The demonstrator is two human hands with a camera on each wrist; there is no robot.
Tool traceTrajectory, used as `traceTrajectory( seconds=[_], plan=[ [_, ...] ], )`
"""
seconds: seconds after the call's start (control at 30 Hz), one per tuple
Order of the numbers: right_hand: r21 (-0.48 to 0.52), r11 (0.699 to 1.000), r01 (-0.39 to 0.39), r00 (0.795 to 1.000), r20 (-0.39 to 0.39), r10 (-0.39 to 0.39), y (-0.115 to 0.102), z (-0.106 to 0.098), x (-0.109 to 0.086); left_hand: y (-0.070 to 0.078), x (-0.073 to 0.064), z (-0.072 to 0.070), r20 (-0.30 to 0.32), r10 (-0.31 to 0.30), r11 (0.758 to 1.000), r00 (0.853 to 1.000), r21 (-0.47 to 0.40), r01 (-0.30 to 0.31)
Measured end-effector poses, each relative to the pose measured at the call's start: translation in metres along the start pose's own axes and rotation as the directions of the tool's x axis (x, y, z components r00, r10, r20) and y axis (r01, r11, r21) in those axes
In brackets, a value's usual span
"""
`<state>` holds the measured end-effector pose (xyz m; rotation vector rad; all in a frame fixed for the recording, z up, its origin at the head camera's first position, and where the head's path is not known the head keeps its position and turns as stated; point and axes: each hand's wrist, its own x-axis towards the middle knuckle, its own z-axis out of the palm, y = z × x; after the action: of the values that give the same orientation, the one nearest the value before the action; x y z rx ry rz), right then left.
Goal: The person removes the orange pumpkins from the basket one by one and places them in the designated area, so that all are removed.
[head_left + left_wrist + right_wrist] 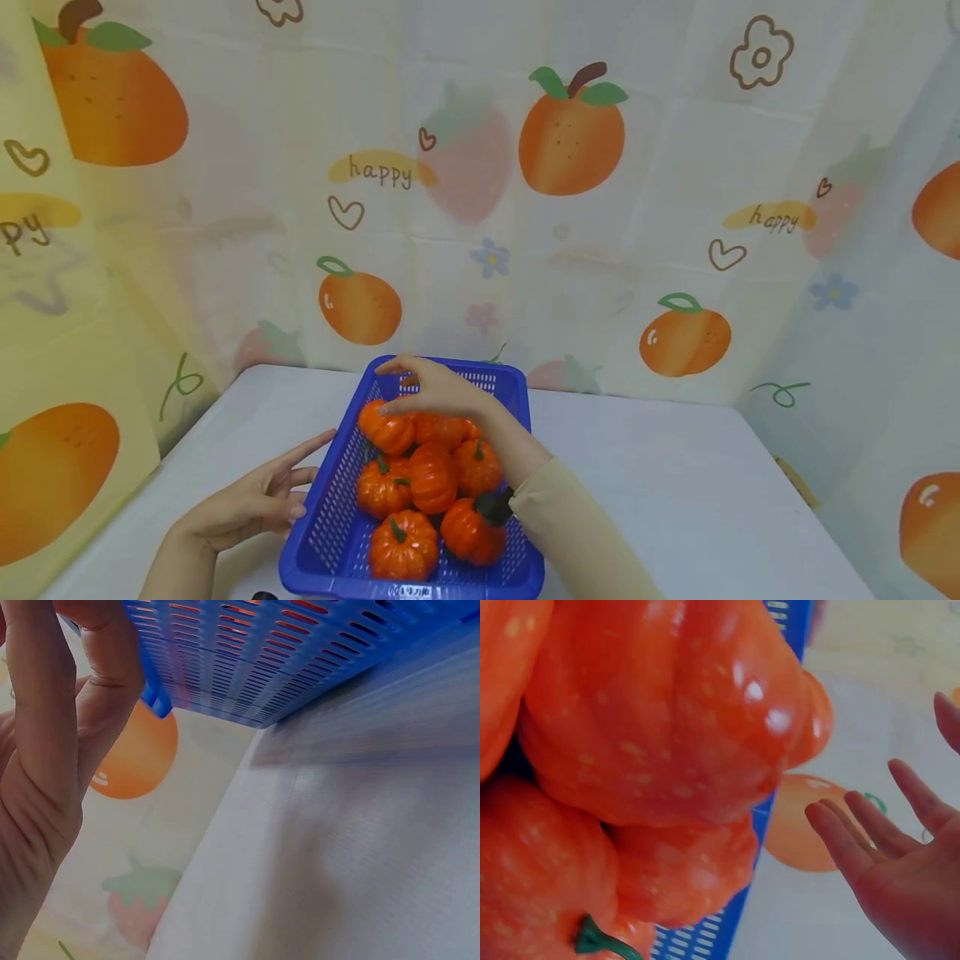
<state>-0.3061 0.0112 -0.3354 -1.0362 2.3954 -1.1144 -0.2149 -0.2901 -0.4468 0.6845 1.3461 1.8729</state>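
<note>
A blue plastic basket point(341, 500) with slotted walls holds several small orange pumpkins point(433, 477) with green stems. Above its far end hovers my right hand point(442, 390), fingers spread and loosely bent around nothing. In the right wrist view that hand point(911, 862) appears apart from the large ribbed pumpkin point(660, 712) in front of the camera. Along the basket's left wall is my left hand point(251, 504), its index finger extended and its thumb at the rim. The left wrist view has that hand point(52, 735) close to the slotted wall; whether it touches cannot be told.
The basket stands on a white table point(645, 483) with surface on both sides of it. A fruit-print curtain point(465, 275) hangs behind and at the sides. A small dark object point(264, 596) shows at the bottom edge, left of the basket.
</note>
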Motion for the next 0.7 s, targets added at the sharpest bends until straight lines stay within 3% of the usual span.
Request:
traceTrajectory(
  seconds=[0.47,0.7],
  plan=[
    [-0.129,0.992,-0.010,0.998,0.065,0.019,0.015,0.020,0.009,0.000,0.003,0.002,0.058,0.041,0.999,0.997,-0.038,-0.039],
    [-0.298,0.954,0.010,0.994,0.109,0.023,0.012,0.027,0.011,0.000,0.002,0.001,0.032,0.018,1.000,0.999,-0.018,-0.017]
  ],
)
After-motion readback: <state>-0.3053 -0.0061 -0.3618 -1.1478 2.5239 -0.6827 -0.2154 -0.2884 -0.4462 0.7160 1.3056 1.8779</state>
